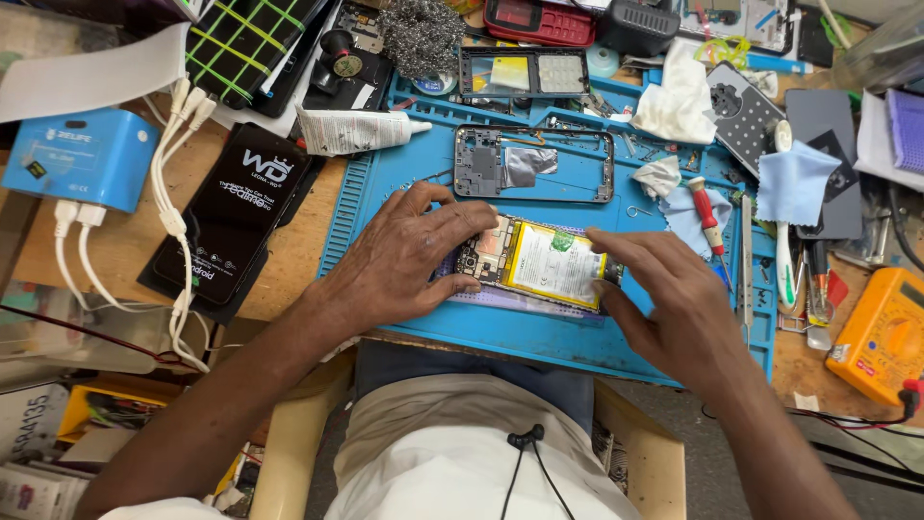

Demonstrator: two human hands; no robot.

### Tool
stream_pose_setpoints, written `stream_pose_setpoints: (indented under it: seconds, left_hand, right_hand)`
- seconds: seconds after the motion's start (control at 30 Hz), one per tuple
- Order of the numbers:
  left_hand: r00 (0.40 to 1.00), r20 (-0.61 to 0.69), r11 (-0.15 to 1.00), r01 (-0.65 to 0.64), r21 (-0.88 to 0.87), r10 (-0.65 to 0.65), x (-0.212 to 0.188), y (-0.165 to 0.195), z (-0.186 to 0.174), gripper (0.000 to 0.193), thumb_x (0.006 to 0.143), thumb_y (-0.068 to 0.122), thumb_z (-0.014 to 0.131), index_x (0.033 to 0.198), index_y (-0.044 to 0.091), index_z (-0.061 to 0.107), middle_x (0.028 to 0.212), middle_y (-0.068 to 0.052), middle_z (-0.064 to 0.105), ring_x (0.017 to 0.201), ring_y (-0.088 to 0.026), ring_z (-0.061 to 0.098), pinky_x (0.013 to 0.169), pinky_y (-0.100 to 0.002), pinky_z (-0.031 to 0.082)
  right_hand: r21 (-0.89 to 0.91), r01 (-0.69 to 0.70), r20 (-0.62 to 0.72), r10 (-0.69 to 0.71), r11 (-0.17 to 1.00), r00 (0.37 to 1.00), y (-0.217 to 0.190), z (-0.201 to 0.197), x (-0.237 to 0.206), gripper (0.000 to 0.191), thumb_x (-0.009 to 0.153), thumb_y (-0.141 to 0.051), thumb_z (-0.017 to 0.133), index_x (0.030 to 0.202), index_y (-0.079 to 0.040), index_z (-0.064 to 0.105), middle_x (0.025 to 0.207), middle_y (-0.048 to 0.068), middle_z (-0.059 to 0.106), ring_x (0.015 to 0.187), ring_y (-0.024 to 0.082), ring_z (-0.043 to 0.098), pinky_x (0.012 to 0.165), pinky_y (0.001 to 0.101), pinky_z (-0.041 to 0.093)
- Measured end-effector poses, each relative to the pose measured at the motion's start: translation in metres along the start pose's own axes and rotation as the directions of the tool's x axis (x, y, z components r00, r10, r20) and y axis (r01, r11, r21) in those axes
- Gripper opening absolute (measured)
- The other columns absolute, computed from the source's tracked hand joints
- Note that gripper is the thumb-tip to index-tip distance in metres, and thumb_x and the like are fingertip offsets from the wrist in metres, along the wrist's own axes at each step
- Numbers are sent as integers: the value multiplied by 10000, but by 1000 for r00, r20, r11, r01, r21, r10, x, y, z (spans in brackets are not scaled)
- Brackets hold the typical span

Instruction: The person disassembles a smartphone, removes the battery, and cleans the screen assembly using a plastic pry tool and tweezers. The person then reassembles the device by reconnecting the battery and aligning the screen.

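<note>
The blue work mat (539,332) is crowded: just beyond the opened phone (534,262) lies an empty phone frame (534,164), and farther back a second, darker frame (525,72) with a yellow patch inside. A white glue tube (351,130) lies at the mat's upper left corner, a ball of steel wool (419,34) behind it, and a black phone box (236,212) rests on the wooden bench to the left, beside a blue charging hub (77,159) with white cables (178,221) running past it. To the right are a red-handled screwdriver (707,214), crumpled white cloths (679,96), a light blue wiping cloth (794,183), and an orange multimeter (881,332) at the bench edge. Nothing lies between the hands and the opened phone. The left hand (399,260) comes in from the lower left, palm down, fingers spread over the phone's left end and pressing it to the mat, thumb curled along its near edge. The right hand (664,299) reaches from the lower right, fingers bent, fingertips touching the phone's right end; it is loosely curled, resting rather than clasping. The opened phone lies flat across the middle of the mat, back cover off, showing a white and yellow battery with a green mark and a circuit board at its left end.
</note>
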State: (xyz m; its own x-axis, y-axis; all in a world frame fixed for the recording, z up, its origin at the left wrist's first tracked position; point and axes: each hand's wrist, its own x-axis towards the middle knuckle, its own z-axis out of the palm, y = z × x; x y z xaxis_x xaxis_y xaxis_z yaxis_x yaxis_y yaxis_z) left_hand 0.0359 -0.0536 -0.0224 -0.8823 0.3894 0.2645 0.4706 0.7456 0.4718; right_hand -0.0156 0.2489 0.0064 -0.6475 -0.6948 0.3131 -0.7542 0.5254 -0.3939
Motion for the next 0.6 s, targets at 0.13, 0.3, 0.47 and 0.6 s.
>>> stream_pose_setpoints:
  seconds: [0.13, 0.3, 0.47, 0.6]
  left_hand:
    - [999, -32, 999, -33, 9, 33, -4, -3, 3, 592, 797, 346, 815, 1307, 98, 645, 1444, -45, 596, 1261, -289, 489, 1089, -507, 391]
    - [999, -42, 999, -27, 29, 28, -7, -5, 6, 525, 813, 357, 806, 1269, 122, 690, 1439, -81, 554, 1315, -320, 453, 1101, -510, 383]
    - [999, -45, 999, 10, 35, -9, -7, -6, 8, 512, 809, 374, 810, 1260, 149, 720, 1419, -92, 549, 1304, -318, 446, 1077, -495, 393]
    - [997, -71, 1000, -7, 5, 7, -8, -9, 9, 473, 776, 355, 842, 1197, 162, 749, 1411, -73, 573, 1317, -302, 456, 1076, -480, 406]
  right_hand:
    - [31, 133, 108, -136, 991, 985, 5, 10, 31, 530, 897, -42, 697, 1404, -116, 560, 1153, 127, 719, 1012, 305, 683, 885, 454, 537]
    - [66, 173, 273, -185, 983, 944, 13, 22, 71, 642, 860, -8, 670, 1466, -143, 504, 1035, 69, 709, 931, 279, 658, 861, 446, 526]
    - [-16, 301, 415, -267, 954, 870, 13, 35, 95, 711, 825, -30, 705, 1486, -167, 484, 1047, 51, 707, 949, 278, 639, 882, 420, 531]
    - [-100, 431, 494, -331, 897, 804, 16, 36, 100, 797, 749, -89, 745, 1486, -214, 467, 1055, 24, 725, 1014, 255, 651, 927, 388, 532]
